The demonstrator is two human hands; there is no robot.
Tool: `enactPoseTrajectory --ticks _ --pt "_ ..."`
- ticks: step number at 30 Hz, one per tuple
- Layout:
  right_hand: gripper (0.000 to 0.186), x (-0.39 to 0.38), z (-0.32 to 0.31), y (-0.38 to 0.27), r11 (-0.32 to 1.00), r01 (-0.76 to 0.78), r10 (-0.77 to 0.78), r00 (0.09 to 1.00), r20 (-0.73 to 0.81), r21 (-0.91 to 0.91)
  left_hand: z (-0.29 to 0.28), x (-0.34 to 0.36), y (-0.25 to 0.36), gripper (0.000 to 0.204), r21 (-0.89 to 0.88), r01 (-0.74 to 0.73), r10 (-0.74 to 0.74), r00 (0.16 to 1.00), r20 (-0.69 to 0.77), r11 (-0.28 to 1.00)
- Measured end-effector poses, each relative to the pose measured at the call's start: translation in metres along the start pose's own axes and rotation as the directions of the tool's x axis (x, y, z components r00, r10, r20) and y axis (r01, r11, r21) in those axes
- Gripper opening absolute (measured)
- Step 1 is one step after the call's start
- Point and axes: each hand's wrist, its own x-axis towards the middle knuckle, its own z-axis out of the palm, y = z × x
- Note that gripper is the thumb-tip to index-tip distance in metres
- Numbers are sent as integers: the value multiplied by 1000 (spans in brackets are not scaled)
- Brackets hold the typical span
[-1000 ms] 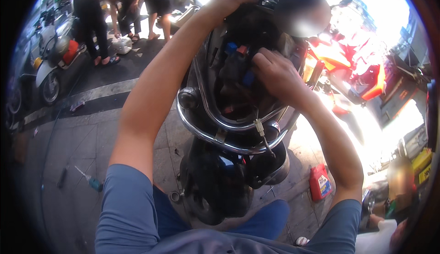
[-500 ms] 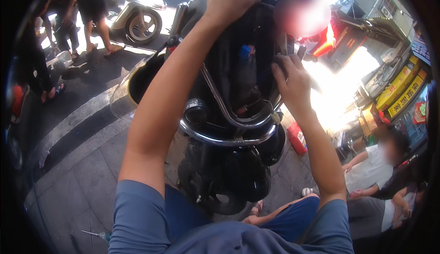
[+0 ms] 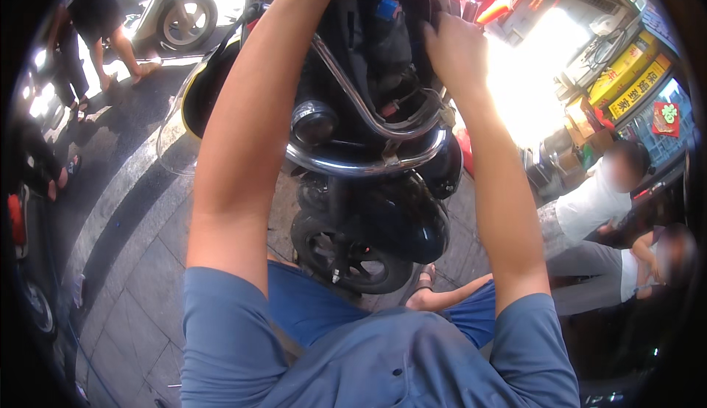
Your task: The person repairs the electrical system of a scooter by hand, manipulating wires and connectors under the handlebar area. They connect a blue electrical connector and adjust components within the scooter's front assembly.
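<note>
A black motor scooter (image 3: 412, 216) stands facing me, its upper front exposed, with wires, dark parts and a blue piece (image 3: 386, 9) inside. Chrome bars (image 3: 361, 106) curve around that opening. My right hand (image 3: 458, 48) is at the opening's right edge, fingers curled inward and thumb toward the inside. What it grips is hidden by the hand itself. My left forearm (image 3: 247, 121) reaches up across the scooter's left side, and the hand lies beyond the upper edge of the view. A round lamp (image 3: 314, 122) sits beside this forearm, above the front wheel (image 3: 353, 261).
A clear-visored helmet-like shape (image 3: 193, 106) with a yellow rim hangs at the scooter's left. Another scooter's wheel (image 3: 186, 18) and standing people are at the far left. Two people, one in a white shirt (image 3: 596, 205), are at the right. Paving tiles (image 3: 132, 297) lie below.
The view has shifted, so the scooter sits higher in it. My left hand has passed out of view at the top. My right hand stays by the opening's right edge, its fingers more curled.
</note>
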Motion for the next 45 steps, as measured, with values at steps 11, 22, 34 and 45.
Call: enactPoseTrajectory --ticks 11,22,34,45 --pt "26 7 -2 -6 913 98 -53 991 -122 396 4 -1 0 30 -9 49 -49 999 -16 999" --pt "27 -24 -15 -9 694 124 5 984 -177 709 0 0 17 23 -20 112 -111 992 57 993" --pt "32 -20 -19 -32 462 -124 214 977 26 878 -2 -2 21 18 -83 124 -115 988 105 989" --pt "17 -2 -22 -21 -385 -275 231 895 381 881 -2 0 9 20 10 96 -97 992 86 995"
